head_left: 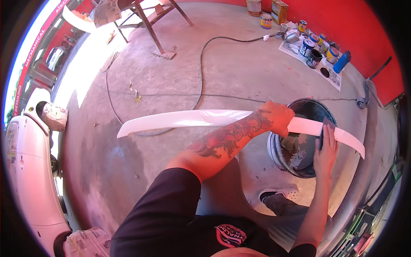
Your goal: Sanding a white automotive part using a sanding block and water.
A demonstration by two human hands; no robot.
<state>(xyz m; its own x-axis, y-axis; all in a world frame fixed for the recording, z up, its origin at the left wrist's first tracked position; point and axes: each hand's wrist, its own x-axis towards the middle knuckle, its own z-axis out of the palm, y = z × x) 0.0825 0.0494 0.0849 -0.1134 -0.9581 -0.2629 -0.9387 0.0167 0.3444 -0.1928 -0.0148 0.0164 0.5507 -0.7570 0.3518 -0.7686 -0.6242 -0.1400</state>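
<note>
A long, glossy white, gently curved panel (pixel 184 119) spans the view above a round, black-lined bucket (pixel 315 106) of murky water, its long axis running left to right, bowed away from the person. One end reaches well left of the bucket; the other tips down just past its right side. The person's left hand (pixel 280 119), over the bucket's left part, crosses the strip with fingers closed firmly around it. The right hand (pixel 326 147), over the bucket's right part and the nearer of the two to the panel's right end, has its fingers laid straight and together, holding a flat, dark grey pad (pixel 329 122) against the panel, which runs across beneath them.

On the concrete floor (pixel 171 81), a white perforated clog (pixel 292 193) stands on the bucket's near side. A long black hose (pixel 202 73) winds to its left. Beyond the bucket, paint-marked metal cans (pixel 307 47) and a blue cylindrical bottle (pixel 341 62) stand on spread newspaper (pixel 336 80); far to its left is a pale car body (pixel 32 171).
</note>
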